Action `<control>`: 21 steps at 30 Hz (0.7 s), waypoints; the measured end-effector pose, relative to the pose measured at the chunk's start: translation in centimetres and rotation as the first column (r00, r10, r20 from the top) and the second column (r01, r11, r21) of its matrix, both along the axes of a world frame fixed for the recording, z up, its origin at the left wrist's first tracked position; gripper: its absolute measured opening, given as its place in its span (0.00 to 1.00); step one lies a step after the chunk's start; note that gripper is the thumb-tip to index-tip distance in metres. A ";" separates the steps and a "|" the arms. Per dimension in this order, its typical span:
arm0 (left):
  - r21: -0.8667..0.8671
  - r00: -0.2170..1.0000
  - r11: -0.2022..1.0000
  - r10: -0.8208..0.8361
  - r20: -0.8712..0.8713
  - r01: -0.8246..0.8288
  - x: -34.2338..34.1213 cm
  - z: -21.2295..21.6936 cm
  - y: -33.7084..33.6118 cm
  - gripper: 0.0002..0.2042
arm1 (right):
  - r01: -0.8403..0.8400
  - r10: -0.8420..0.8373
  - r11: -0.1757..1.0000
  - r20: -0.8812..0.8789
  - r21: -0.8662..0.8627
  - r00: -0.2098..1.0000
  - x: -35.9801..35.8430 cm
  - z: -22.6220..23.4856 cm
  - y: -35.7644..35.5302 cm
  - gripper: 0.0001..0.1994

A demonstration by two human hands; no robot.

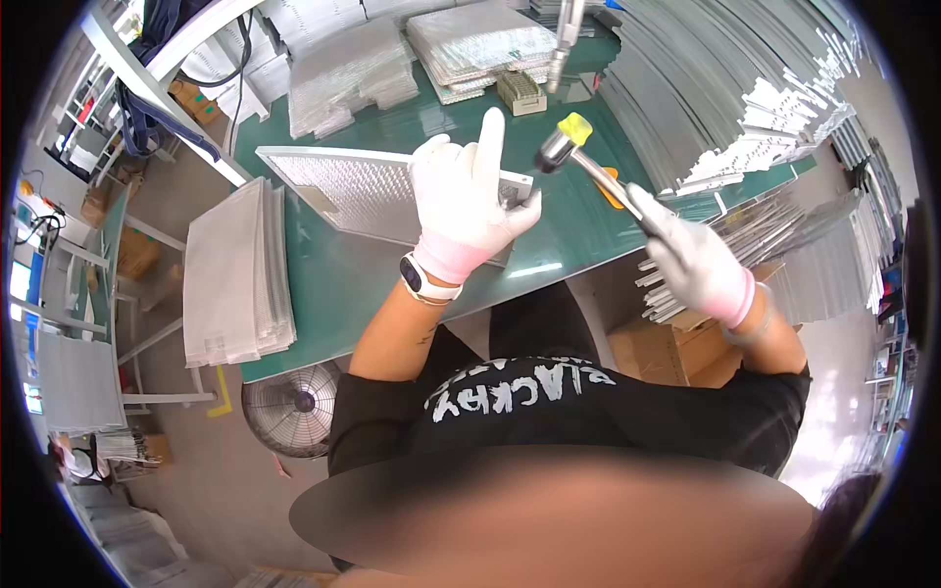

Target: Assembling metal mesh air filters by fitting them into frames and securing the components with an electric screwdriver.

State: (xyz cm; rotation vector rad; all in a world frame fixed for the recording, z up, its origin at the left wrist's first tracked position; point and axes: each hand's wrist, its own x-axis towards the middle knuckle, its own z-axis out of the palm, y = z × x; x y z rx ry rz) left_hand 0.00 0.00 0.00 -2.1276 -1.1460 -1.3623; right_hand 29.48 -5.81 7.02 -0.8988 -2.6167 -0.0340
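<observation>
Holding a framed mesh panel (pixel 371 186) on edge atop the green workbench (pixel 578 235) with the left hand (pixel 459 196), gripping a two-faced mallet (pixel 594 169) above it with the right hand (pixel 694 263); seemingly partway, with top edging (pixel 343 153) on and tapping likely left

Light is bright and fairly even. A white streak of glare lies on the near side of the green counter (pixel 573 227), and the floor (pixel 828 426) at right washes out almost white. Straight edges bend toward the black rim; the nearest foreground is blurred, and the right hand (pixel 698 267) seems slightly smeared.
</observation>
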 end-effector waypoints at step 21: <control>0.437 -0.511 -0.378 -0.825 0.241 0.816 -9.4 5.3 -8.0 0.23 | -0.287 -0.287 0.708 -0.635 -0.645 0.717 -1.5 -12.4 2.8 0.24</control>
